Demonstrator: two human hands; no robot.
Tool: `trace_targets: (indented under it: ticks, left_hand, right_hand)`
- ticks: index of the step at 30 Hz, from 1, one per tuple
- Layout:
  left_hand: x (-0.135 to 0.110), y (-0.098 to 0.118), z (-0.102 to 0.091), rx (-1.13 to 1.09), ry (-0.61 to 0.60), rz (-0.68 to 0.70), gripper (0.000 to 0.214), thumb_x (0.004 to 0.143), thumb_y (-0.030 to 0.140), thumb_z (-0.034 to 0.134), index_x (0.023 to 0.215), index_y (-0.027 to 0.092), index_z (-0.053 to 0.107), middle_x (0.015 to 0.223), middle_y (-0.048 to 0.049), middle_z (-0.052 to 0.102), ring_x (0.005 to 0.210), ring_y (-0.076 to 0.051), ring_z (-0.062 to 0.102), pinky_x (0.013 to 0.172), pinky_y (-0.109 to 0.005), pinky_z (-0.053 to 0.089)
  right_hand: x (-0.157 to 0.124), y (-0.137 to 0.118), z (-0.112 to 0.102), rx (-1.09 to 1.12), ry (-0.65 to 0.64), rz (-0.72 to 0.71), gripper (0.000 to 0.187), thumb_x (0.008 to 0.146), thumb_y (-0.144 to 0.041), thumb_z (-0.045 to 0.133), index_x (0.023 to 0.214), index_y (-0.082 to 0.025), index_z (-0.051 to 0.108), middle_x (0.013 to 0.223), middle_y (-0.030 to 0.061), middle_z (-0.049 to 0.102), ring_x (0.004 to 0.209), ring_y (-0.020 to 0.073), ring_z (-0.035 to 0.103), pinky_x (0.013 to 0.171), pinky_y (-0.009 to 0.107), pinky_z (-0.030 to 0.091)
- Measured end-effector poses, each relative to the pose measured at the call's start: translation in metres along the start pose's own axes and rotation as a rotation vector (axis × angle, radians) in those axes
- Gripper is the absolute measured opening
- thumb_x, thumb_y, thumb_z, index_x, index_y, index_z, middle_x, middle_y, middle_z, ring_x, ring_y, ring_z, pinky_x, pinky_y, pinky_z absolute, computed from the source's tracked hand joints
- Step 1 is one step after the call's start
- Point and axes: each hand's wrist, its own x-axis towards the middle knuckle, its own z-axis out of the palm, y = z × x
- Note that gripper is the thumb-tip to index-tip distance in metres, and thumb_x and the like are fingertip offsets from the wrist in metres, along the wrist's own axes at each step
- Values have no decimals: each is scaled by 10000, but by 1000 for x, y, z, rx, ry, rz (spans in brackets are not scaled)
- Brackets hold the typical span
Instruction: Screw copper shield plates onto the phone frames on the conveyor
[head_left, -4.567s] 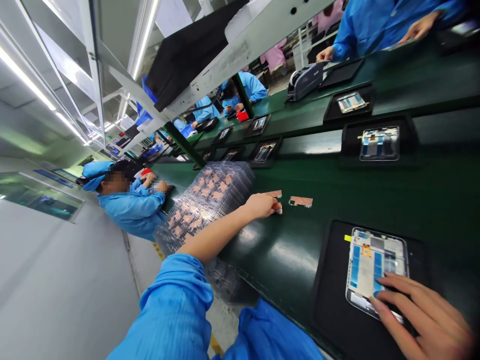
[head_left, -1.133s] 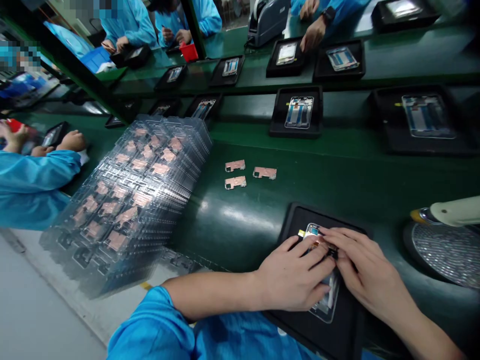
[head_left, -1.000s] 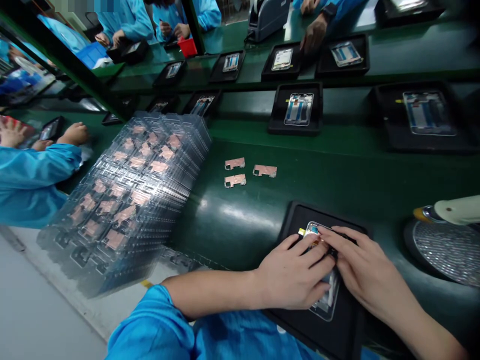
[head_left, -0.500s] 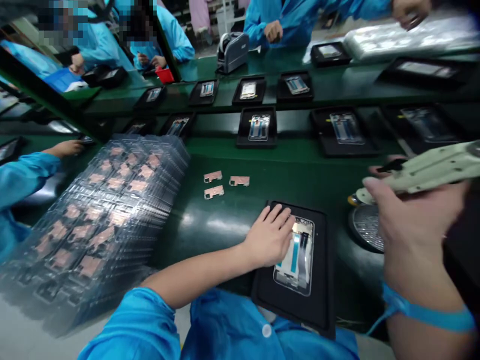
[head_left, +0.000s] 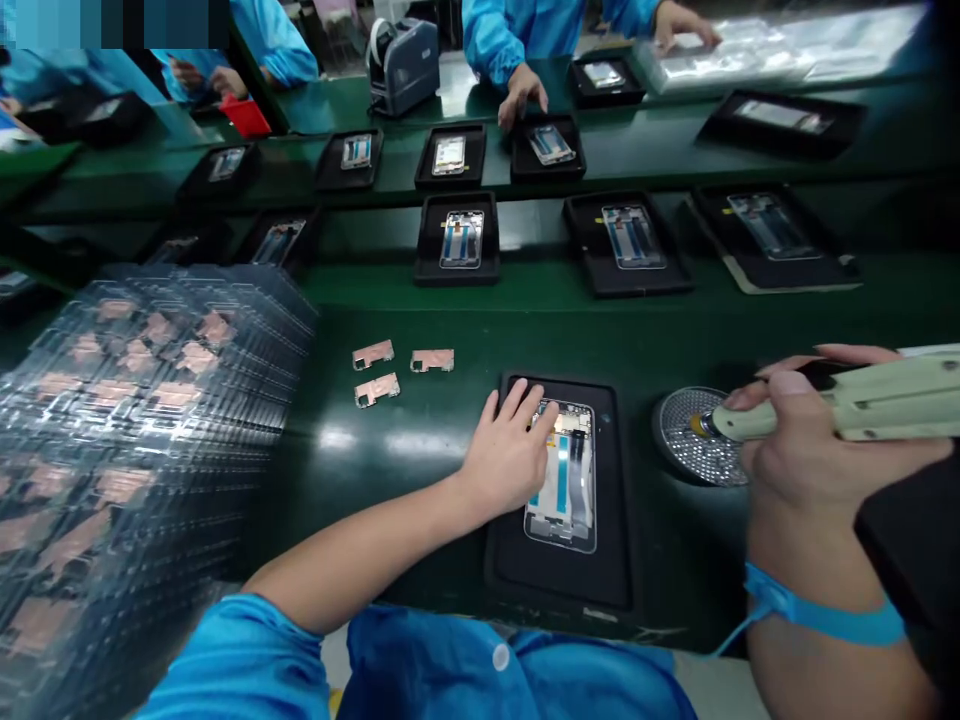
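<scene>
My left hand [head_left: 510, 447] rests with its fingers spread on the left edge of a phone frame [head_left: 562, 480], which lies in a black rubber tray [head_left: 555, 590]. My right hand [head_left: 806, 430] grips a cream electric screwdriver [head_left: 840, 408]. Its tip touches a round perforated metal screw dish [head_left: 694, 435] to the right of the tray. A blue antistatic strap [head_left: 821, 620] circles my right wrist. Several copper-coloured shield plates [head_left: 375, 375] lie on the green bench left of the tray, beyond my left hand's reach of touch.
Stacked clear blister trays [head_left: 150, 430] holding copper plates fill the left side. Black trays with phone frames line a green shelf [head_left: 525, 265] ahead. Beyond them, a co-worker's hands [head_left: 521, 105] work at a tray, near a blue tape dispenser [head_left: 401, 65].
My right hand has left the phone frame and now holds the screwdriver at the screw dish. My left hand has shifted to the frame's edge, and the view has turned.
</scene>
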Motion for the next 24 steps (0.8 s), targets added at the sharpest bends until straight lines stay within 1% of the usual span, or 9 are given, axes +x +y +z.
trace_targets:
  ticks: [3,6,12,16,19,22,24]
  left_hand:
    - [0,0,-1,-18,0,5,505,995,175,443,1495,131,497,1623,-165,419,1569,-345,265,1225,-614,316]
    - [0,0,-1,-32,3,5,507,992,171,446,1494,127,496,1623,-173,416,1561,-347,280,1220,-622,320]
    - [0,1,-2,-33,-1,-7,511,985,172,463,1495,149,486,1619,-160,425,1552,-338,303,1217,-609,333]
    - [-1,0,-1,-33,-2,0,515,997,182,454,1510,141,467,1625,-165,411,1555,-337,294,1220,-605,331]
    - [-1,-1,1,-44,6,6,507,1012,199,445,1513,129,465,1630,-166,402,1557,-337,288,1225,-606,323]
    - [-2,1,1,-65,16,1,498,1022,213,434,1509,116,471,1626,-171,407,1551,-341,298,1228,-612,313]
    - [-4,5,1,-90,26,-6,486,1031,241,431,1500,126,486,1621,-180,408,1548,-352,303,1223,-621,311]
  right_hand:
    - [0,1,2,8,-15,-23,336,776,-228,771,1065,-177,608,814,5,623,512,151,586,464,331,509]
    - [-1,2,2,-1,-7,-34,322,773,-196,781,1055,-174,628,888,25,632,564,161,617,466,331,518]
    - [-2,5,1,-9,-15,-9,323,783,-217,780,1059,-165,621,789,23,624,490,176,579,474,365,505]
    - [-2,1,3,-18,-12,-21,312,782,-228,783,1044,-175,621,751,0,599,490,168,571,474,354,500]
    - [-4,-3,8,-28,-16,14,304,784,-240,776,1031,-179,608,722,-10,588,500,170,575,473,345,491]
    - [-2,-5,7,-44,-3,31,339,757,-277,787,1017,-194,584,752,7,604,501,175,568,466,356,478]
    - [2,-5,-2,-94,-17,62,367,759,-344,756,1031,-221,543,797,10,593,494,165,537,464,367,464]
